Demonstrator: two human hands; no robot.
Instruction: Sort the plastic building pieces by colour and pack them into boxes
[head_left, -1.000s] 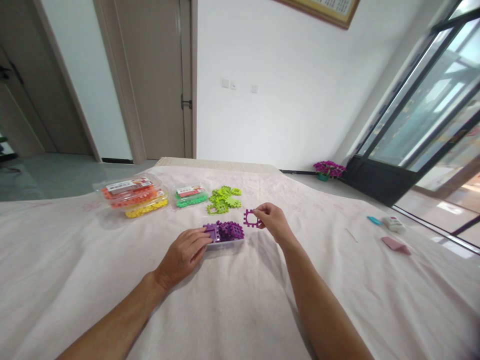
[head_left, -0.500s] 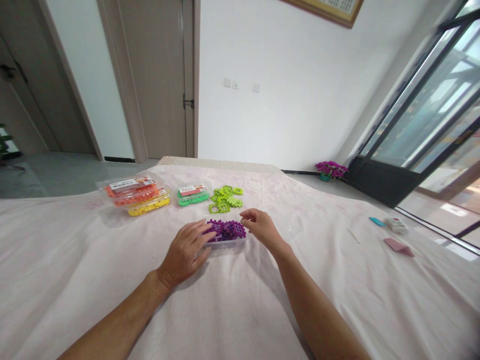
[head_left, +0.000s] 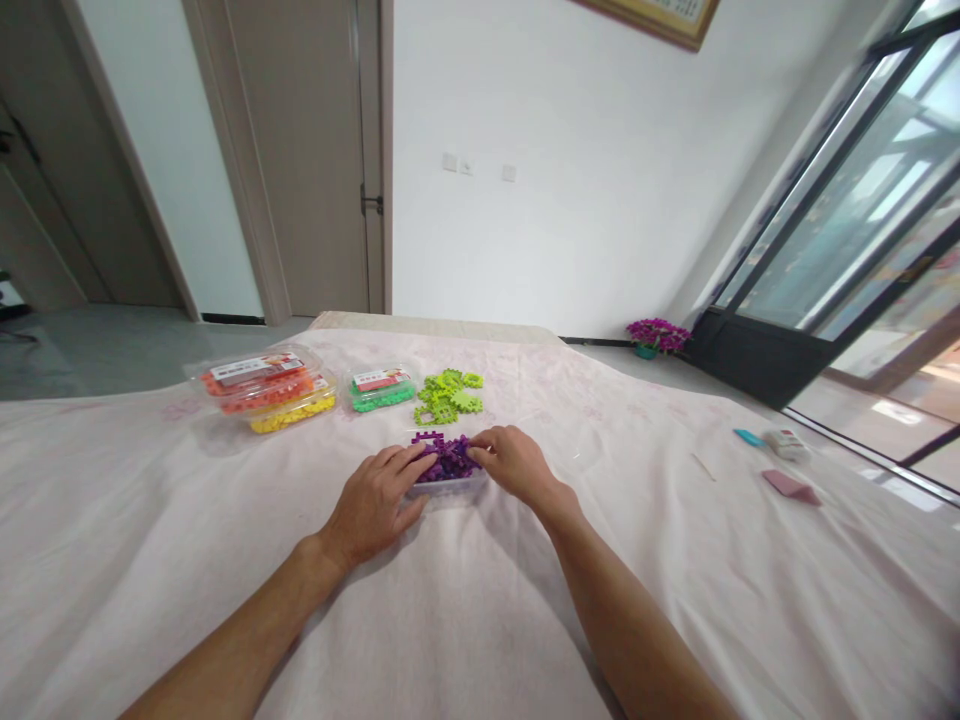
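Note:
A shallow clear plastic box (head_left: 448,488) stands on the cloth in front of me, filled with purple notched plastic building pieces (head_left: 452,462). My left hand (head_left: 377,500) grips the box's left end, its fingers reaching over the pieces and its thumb along the near side. At the right end, my right hand (head_left: 514,462) is closed, thumb and forefinger pinched on a purple piece at the edge of the pile. One purple frame-like piece (head_left: 428,437) sticks up at the far side of the box. Just beyond lies a loose heap of lime-green pieces (head_left: 450,395).
Stacked clear boxes of orange pieces (head_left: 259,378) and yellow pieces (head_left: 296,407) stand at the back left, beside a box of green pieces (head_left: 382,390). A pink folded item (head_left: 790,487), a blue item (head_left: 748,437) and a small white object (head_left: 785,444) lie far right.
My right hand has moved left and down onto the purple pieces, its fingers now pinched. My left fingers have drawn closer together, and a purple piece now sticks up at the far side.

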